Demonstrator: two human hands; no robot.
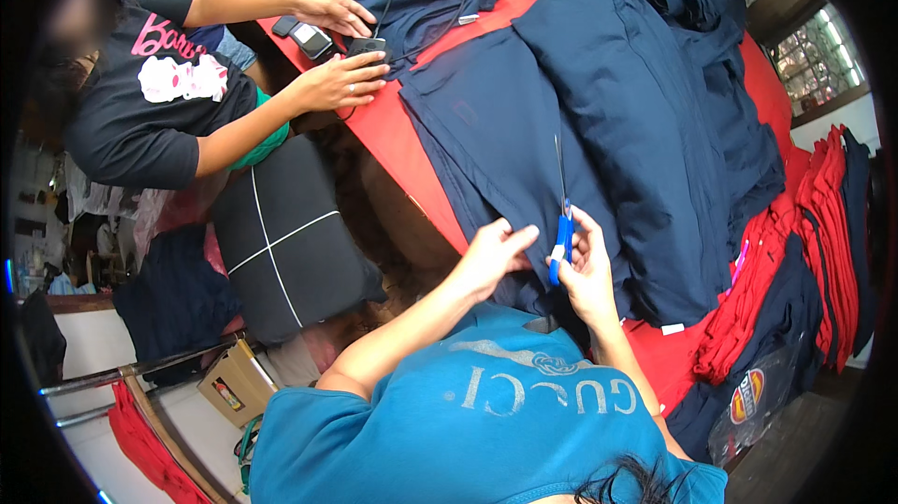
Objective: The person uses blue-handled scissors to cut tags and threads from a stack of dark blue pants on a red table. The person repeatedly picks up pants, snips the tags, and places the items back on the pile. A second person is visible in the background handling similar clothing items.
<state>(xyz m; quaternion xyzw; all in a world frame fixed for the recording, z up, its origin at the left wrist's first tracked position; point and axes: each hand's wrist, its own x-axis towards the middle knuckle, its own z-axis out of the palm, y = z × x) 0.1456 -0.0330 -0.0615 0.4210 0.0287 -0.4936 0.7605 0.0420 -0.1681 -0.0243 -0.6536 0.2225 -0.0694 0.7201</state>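
Note:
My right hand (587, 270) is closed around a pair of scissors with blue handles (562, 251), whose slim blades point away from me over the navy garment. The blades look nearly together. Just left of them is my left hand (494, 256), with curled fingers and its thumb reaching toward the scissors. It is at the near edge of the navy garment (486, 120), and anything between its fingers is hidden. This flat dark cloth lies across the red tabletop (435, 195) in front of me. A thicker folded navy garment (617, 130) lies alongside it on the right.
Across the left corner, another person's hands (341, 83) rest on a small black device (367, 47) with a looped cable. A black bundle tied with white cord (281, 233) is at my left. Red garments (762, 289) and a clear plastic bag (758, 401) are at my right.

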